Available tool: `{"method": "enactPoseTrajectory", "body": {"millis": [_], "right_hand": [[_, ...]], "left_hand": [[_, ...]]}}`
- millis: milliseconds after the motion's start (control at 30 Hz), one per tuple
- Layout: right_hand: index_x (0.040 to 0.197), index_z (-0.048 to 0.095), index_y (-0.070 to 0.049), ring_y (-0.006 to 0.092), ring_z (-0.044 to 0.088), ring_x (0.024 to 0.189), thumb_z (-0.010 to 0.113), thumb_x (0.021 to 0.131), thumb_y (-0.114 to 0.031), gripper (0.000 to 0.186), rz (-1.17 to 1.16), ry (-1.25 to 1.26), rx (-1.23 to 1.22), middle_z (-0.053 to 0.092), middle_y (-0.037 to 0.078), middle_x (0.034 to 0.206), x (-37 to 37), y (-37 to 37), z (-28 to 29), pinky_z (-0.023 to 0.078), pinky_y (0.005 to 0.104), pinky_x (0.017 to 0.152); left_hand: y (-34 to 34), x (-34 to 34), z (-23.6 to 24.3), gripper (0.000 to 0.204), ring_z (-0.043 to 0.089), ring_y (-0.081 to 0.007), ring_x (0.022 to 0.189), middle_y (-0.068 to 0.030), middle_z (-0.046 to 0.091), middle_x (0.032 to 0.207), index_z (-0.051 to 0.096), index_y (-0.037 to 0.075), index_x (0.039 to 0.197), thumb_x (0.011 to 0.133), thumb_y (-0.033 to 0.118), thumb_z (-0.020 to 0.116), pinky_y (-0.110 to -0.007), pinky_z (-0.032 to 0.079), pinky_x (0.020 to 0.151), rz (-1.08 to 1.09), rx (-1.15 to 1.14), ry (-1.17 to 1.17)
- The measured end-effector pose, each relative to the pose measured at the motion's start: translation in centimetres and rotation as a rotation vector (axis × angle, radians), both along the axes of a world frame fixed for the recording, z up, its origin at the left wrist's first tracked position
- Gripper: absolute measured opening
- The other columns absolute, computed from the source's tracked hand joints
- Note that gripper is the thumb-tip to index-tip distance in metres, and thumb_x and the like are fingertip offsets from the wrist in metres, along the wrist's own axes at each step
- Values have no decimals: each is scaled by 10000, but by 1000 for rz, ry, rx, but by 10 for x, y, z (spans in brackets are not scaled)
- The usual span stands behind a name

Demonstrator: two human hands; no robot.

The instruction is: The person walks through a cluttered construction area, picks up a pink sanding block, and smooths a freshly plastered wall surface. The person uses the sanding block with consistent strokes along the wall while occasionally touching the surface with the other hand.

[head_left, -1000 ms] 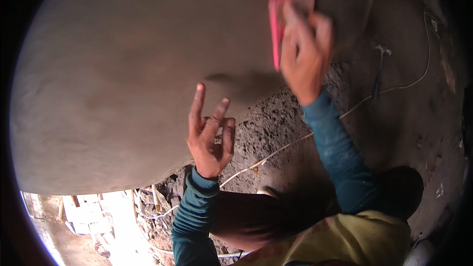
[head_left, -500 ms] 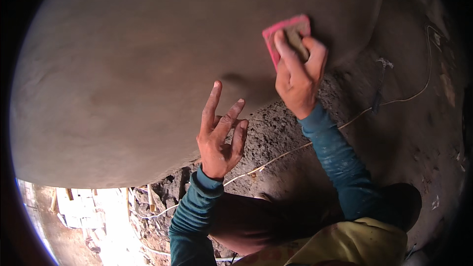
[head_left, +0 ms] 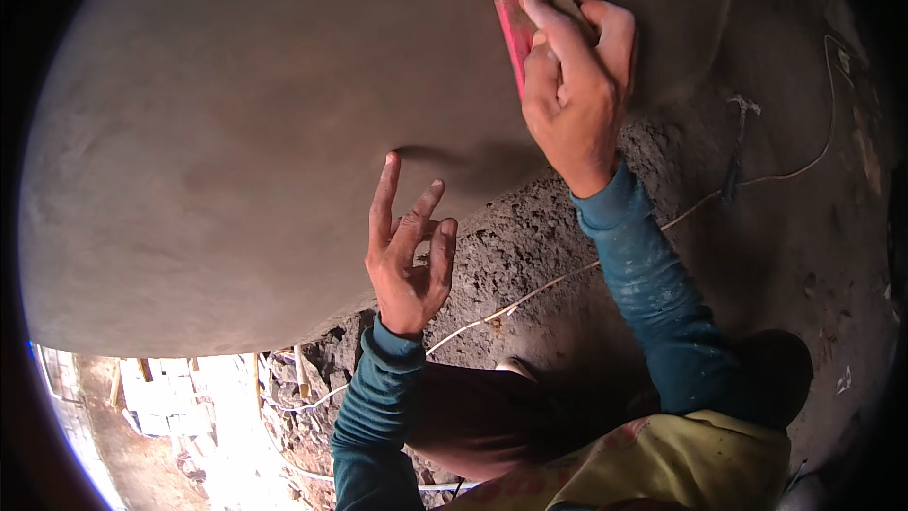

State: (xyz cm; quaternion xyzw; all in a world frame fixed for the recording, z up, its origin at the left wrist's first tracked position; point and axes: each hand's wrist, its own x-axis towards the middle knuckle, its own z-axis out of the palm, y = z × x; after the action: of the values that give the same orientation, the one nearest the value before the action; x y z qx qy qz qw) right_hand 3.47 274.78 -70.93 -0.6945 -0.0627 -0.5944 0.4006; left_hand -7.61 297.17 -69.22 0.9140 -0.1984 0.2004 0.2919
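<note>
My right hand [head_left: 579, 95] grips a plastering float [head_left: 509, 24], a pink-edged rectangular tool with a mortar-smeared back. The float lies against the smooth grey-brown plastered wall [head_left: 255, 114], near its upper right part. My fingers and thumb wrap the float's handle, which they mostly hide. Lower and to the left, my left hand [head_left: 409, 270] is raised with its fingers apart and holds nothing. The tip of its index finger is at or very near the plaster; I cannot tell whether it touches.
Rough, crumbly mortar [head_left: 511, 246] borders the plaster's lower edge. A pale cable [head_left: 567, 276] runs across the ground below. A hammer-like tool [head_left: 736, 147] lies at the right. Bright daylight falls on debris [head_left: 180, 407] at the lower left.
My right hand has slid the float upward along the wall. My left hand has shifted slightly left and up, its fingers still apart.
</note>
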Motion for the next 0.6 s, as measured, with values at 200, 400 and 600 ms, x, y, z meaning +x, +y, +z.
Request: {"method": "enactPoseTrajectory", "body": {"millis": [200, 400, 600], "right_hand": [[1386, 746, -173, 384, 560, 1122, 700, 843, -2, 571, -31, 14, -12, 537, 185, 1190, -1, 9, -53, 497, 487, 970], [1351, 772, -104, 355, 592, 1056, 643, 944, -25, 435, -77, 9, -7, 579, 187, 1154, 4, -16, 1, 511, 445, 931], [1353, 776, -123, 347, 595, 1051, 636, 919, 41, 484, -20, 35, 0, 546, 178, 1197, -9, 21, -30, 527, 447, 935]], "left_hand": [[-2, -3, 2, 393, 792, -189, 866, -279, 434, 1668, 755, -7, 1309, 918, -44, 745, -326, 638, 785, -41, -23, -42], [4, -2, -4, 414, 791, -206, 909, -267, 434, 1672, 755, 8, 1317, 908, -53, 750, -328, 646, 767, 2, -28, -29], [-3, -3, 4, 379, 798, -219, 943, -265, 425, 1676, 747, 0, 1318, 940, -17, 726, -321, 654, 775, -16, -105, -27]]}}
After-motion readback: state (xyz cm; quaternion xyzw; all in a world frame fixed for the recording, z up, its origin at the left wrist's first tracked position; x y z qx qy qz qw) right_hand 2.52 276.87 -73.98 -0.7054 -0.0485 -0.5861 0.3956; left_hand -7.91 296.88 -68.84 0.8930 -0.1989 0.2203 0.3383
